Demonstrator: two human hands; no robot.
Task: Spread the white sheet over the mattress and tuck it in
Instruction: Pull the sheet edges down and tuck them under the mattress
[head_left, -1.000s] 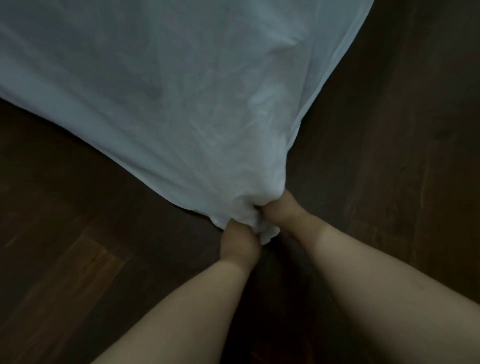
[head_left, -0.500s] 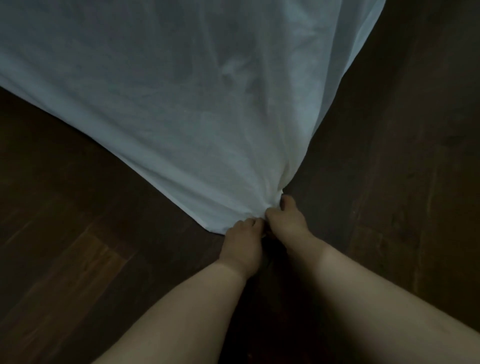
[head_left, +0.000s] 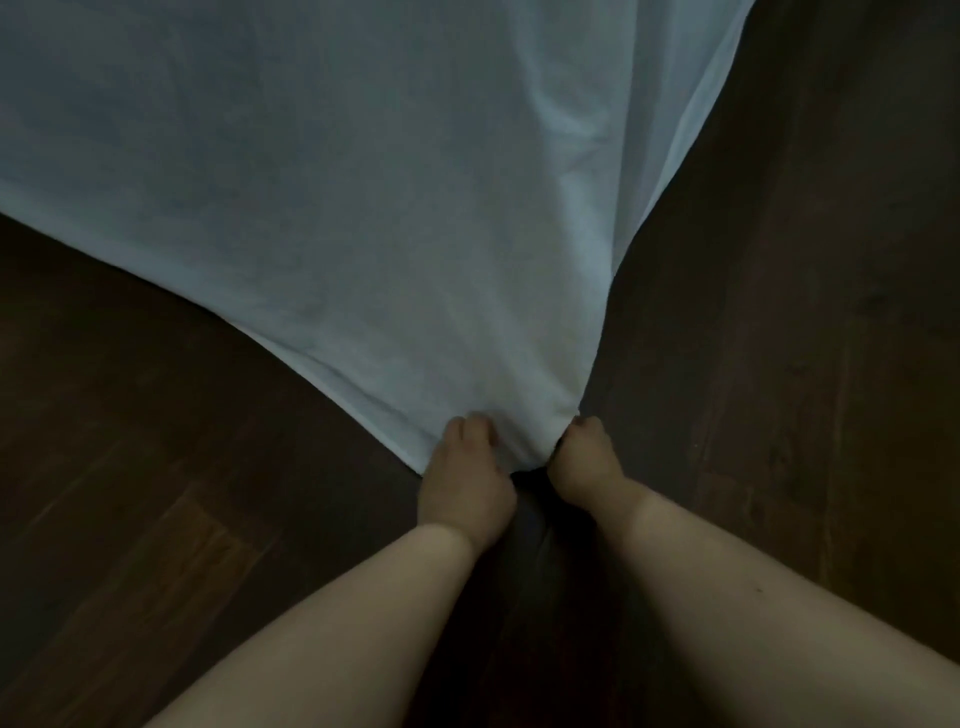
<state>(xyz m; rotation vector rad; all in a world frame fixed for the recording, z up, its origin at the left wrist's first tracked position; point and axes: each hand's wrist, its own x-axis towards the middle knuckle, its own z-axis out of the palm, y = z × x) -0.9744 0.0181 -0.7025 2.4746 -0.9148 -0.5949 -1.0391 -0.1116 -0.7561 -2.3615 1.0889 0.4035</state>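
Head view. Dim room, dark wooden floor (head_left: 156, 545) on both sides of the bed corner. The white sheet (head_left: 363, 208) fills the upper part of the view and drapes down to a point at the corner, just in front of the person. The mattress itself is hidden under the cloth; its edges cannot be made out.

Left hand (head_left: 465, 478): fingers curled into the sheet's lower edge, gripping a bunch of cloth. Right hand (head_left: 587, 462): fingers likewise curled, pinching the sheet at the very corner where the folds converge. The two hands are close together, the gathered corner between them. Creases fan up and away from the right hand's grip, so the cloth is under some pull.

Judgement: step in hand is drawing the corner taut before tucking. To do it well, pull evenly downward and toward the body so the fan of creases flattens, keep both grips low on the hem, then fold the slack under the corner in one motion. Uneven pull would likely drag the far side askew.
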